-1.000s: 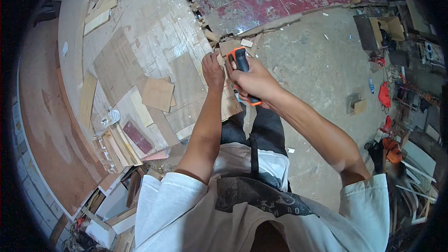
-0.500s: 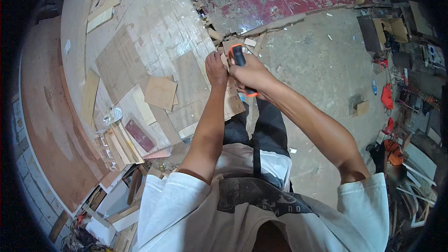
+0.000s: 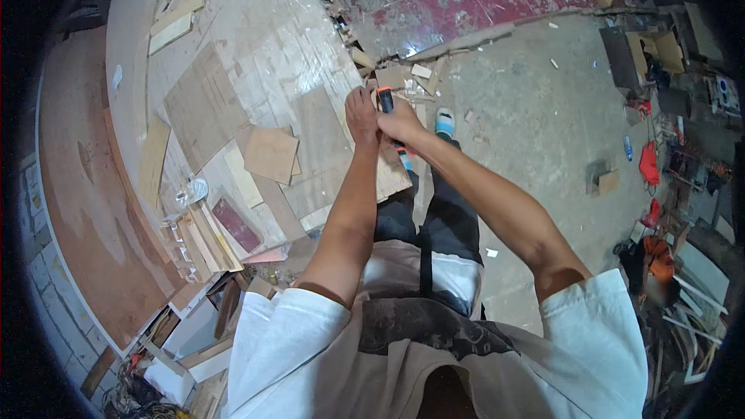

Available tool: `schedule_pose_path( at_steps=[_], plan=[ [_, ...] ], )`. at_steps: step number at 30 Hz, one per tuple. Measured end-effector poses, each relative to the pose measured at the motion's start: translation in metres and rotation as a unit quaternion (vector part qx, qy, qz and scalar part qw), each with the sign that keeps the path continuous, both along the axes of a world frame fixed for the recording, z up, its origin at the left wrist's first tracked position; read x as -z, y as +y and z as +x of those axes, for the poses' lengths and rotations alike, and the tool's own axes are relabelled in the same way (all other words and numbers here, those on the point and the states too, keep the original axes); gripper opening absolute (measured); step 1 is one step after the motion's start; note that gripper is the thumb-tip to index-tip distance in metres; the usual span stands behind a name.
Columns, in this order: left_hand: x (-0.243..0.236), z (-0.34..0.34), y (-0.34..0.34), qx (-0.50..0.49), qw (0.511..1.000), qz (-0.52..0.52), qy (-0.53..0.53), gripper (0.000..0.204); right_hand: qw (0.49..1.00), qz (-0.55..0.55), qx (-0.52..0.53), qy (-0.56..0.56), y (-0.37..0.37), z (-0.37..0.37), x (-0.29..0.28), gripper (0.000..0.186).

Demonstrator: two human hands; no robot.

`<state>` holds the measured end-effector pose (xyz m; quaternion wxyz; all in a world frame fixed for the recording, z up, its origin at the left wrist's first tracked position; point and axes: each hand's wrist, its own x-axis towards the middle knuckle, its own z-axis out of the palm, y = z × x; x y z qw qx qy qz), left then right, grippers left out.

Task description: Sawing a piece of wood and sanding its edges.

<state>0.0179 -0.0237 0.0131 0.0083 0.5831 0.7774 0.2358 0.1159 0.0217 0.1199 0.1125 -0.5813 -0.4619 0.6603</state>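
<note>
At the right edge of a large plywood worktop (image 3: 268, 54), my two hands are close together. My right hand (image 3: 401, 121) is wrapped round the handle of a black-and-orange tool (image 3: 386, 98); its working end is hidden, so its exact kind does not show. My left hand (image 3: 362, 115) rests just left of it with bent fingers held together at the wood's edge. Whatever lies under those fingers is hidden. Below the hands, towards my legs, a wooden board (image 3: 392, 176) shows at the corner of the worktop.
On the worktop lie a square plywood piece (image 3: 271, 154), a larger thin panel (image 3: 203, 109) and a dark red block (image 3: 235, 225). Wood strips (image 3: 203, 240) are stacked near its front left. An open cardboard box (image 3: 660, 53) stands at right. My foot (image 3: 445, 122) is just right of my hands.
My right hand has drawn in towards my left, and the tool's handle has shifted slightly left and turned. My right elbow has come inward. My left hand stays nearly in place.
</note>
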Motion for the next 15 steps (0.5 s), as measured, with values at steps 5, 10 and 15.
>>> schedule_pose_path(
  at_steps=[5, 10, 15],
  plan=[
    [-0.013, -0.001, -0.001, 0.001, 1.0, 0.015, -0.013, 0.036, 0.993, -0.051, 0.015, 0.104, -0.013, 0.023, -0.087, 0.01],
    [-0.02, 0.002, -0.005, 0.013, 0.999, 0.024, -0.042, 0.042, 0.992, -0.08, 0.007, 0.093, -0.034, 0.054, -0.149, 0.015],
    [-0.022, 0.008, -0.006, 0.021, 0.999, 0.007, -0.042, 0.043, 0.999, 0.047, 0.003, 0.017, -0.036, 0.039, -0.039, 0.017]
  ],
)
